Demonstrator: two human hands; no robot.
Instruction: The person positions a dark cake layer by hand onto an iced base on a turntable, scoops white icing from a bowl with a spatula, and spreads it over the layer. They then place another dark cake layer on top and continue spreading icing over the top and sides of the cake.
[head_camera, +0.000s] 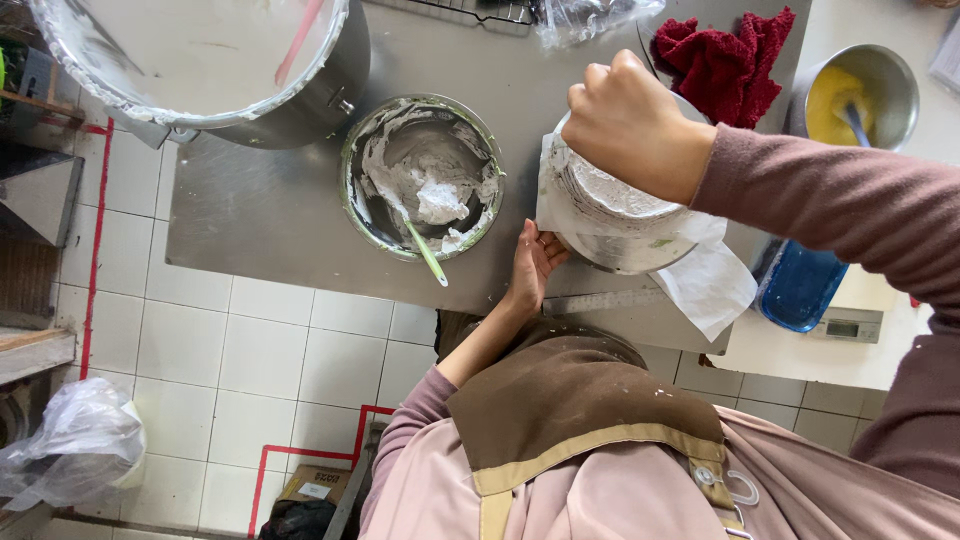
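My right hand (628, 122) is closed in a fist above a round white-frosted cake (610, 205); whatever it grips is hidden inside the fist. The cake sits on a metal stand over white paper (712, 280) on the steel table (260, 205). My left hand (533, 262) rests at the stand's lower left edge, fingers against the paper. Left of it stands a metal bowl (423, 175) smeared with white cream, with a light green spatula (425, 250) leaning in it.
A large steel pot (215, 70) with white batter stands at the back left. A red cloth (730, 60) and a bowl of yellow mixture (860, 95) lie at the back right. A blue tub (798, 288) sits on a scale (848, 325). Plastic bag (75, 440) on the tiled floor.
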